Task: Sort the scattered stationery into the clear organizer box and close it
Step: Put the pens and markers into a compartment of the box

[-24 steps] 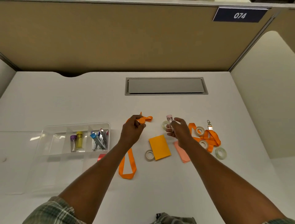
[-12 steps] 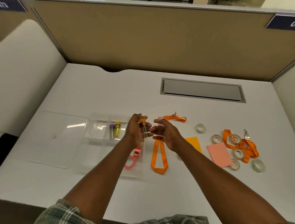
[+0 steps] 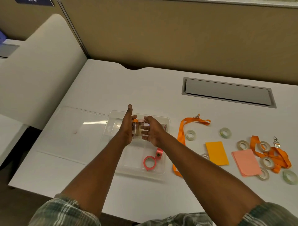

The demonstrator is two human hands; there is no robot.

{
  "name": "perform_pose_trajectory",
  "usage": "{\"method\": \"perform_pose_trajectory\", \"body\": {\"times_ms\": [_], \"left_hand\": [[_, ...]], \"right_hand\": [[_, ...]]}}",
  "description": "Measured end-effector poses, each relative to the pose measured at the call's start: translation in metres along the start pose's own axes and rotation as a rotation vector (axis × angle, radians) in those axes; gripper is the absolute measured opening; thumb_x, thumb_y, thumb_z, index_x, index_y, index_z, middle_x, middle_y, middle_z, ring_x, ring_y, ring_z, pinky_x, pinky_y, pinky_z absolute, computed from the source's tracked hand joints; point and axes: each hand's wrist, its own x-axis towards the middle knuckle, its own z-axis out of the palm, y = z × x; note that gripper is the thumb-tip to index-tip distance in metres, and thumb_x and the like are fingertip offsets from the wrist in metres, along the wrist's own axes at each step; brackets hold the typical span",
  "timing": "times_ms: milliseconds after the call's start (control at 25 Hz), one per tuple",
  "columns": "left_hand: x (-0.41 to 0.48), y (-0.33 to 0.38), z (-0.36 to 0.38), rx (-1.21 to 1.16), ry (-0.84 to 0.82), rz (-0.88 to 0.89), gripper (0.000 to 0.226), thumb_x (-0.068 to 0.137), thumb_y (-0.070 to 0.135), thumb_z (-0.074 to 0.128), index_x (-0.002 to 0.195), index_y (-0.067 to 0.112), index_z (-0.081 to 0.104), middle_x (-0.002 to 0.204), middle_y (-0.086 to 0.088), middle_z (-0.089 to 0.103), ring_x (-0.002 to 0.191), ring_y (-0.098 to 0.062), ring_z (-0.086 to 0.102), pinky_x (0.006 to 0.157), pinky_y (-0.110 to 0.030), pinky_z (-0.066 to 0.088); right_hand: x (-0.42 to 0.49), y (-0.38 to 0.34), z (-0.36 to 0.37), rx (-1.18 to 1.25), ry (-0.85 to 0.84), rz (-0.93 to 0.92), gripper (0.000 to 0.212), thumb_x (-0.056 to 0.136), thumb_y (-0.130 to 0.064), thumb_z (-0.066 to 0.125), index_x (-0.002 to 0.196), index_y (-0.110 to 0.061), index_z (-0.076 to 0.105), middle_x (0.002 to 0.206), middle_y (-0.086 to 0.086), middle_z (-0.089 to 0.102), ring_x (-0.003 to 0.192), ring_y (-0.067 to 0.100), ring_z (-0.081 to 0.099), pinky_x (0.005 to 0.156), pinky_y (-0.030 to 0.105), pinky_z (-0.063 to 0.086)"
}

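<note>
Flanking two vials [image 3: 136,129], left hand [image 3: 127,130] faces right hand [image 3: 152,131]

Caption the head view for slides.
Left hand and right hand flank capped clear vials at the clear plastic organizer box; clear tape rolls lie outside.

A white desk [image 3: 145,90] is filling the middle, and a tan partition [image 3: 177,40] is standing along its far edge at 12 o'clock. A grey hatch [image 3: 227,92] is lying flush in the desk at 2 o'clock. A white rounded divider [image 3: 40,72] is rising at 9 o'clock, a blue sign [image 3: 34,2] is hanging at 11, and dark floor [image 3: 24,201] is showing at 7.
</note>
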Motion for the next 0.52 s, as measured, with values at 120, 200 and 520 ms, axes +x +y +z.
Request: {"method": "perform_pose_trajectory", "body": {"times_ms": [120,200,520], "left_hand": [[0.004,-0.001,-0.003,0.012,-0.048,-0.023,0.101,0.068,0.094,0.037,0.136,0.02,0.051,0.111,-0.002,0.069,0.097,-0.021,0.066,0.067,-0.036,0.048],[0.005,-0.002,-0.001,0.029,-0.07,-0.012,0.104,0.07,0.094,0.034,0.142,0.02,0.047,0.123,-0.004,0.064,0.098,-0.02,0.064,0.073,-0.037,0.046],[0.0,-0.004,0.02,0.146,-0.053,0.09,0.087,0.079,0.085,0.035,0.14,0.025,0.049,0.141,-0.007,0.044,0.112,-0.02,0.055,0.084,-0.034,0.041]], "right_hand": [[0.005,-0.001,0.006,-0.007,0.002,0.034,0.042,0.095,-0.047,0.046,0.124,-0.019,0.056,0.122,0.006,0.06,0.119,0.029,0.054,0.11,0.046,0.038],[0.005,-0.003,0.006,0.006,0.004,0.034,0.046,0.095,-0.048,0.046,0.131,-0.019,0.05,0.119,0.004,0.057,0.113,0.027,0.053,0.105,0.043,0.04],[-0.013,-0.003,-0.031,-0.022,0.057,-0.107,0.041,0.097,-0.048,0.048,0.118,-0.016,0.062,0.109,0.01,0.066,0.094,0.025,0.062,0.081,0.039,0.05]]}}
